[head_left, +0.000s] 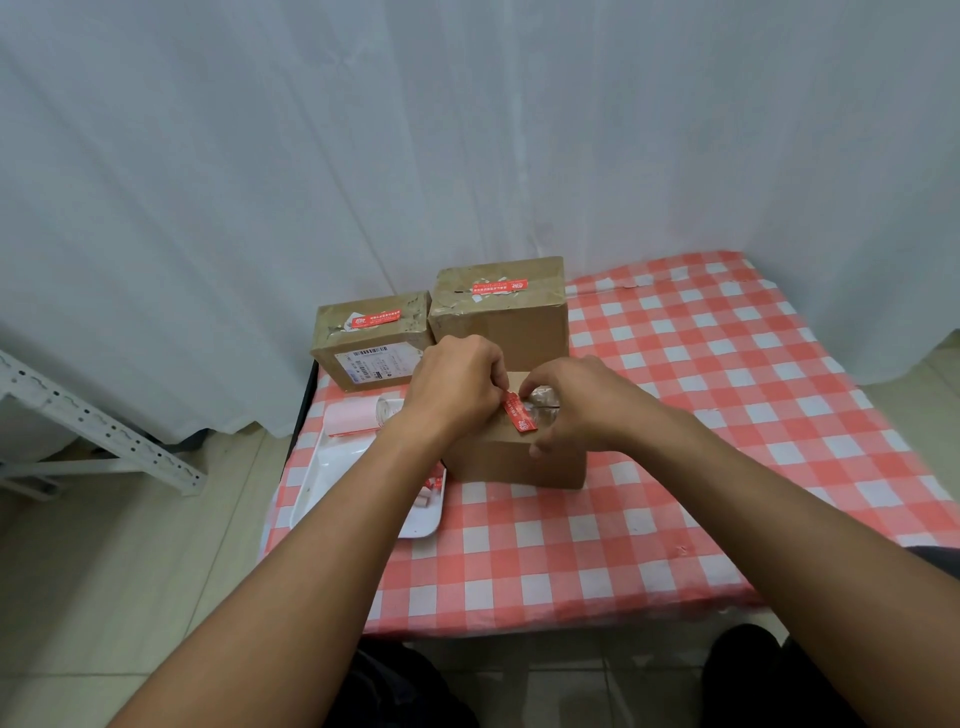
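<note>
My left hand (457, 384) covers the upper end of the red sticker (521, 414); its print is too small to read. My right hand (576, 405) hides the far right corner of the box (509, 465). My left forearm (363, 509) hides much of the tray (332, 467) at the left edge of the table (675, 415).

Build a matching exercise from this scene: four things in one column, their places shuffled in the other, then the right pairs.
1. red sticker
2. white tray
3. barcode-labelled box
4. tallest box

A. back pair, the right one
B. on top of the nearest box
C. at the checked tablecloth's left edge
D. back pair, the left one

Pairs: 1-B, 2-C, 3-D, 4-A.
</note>
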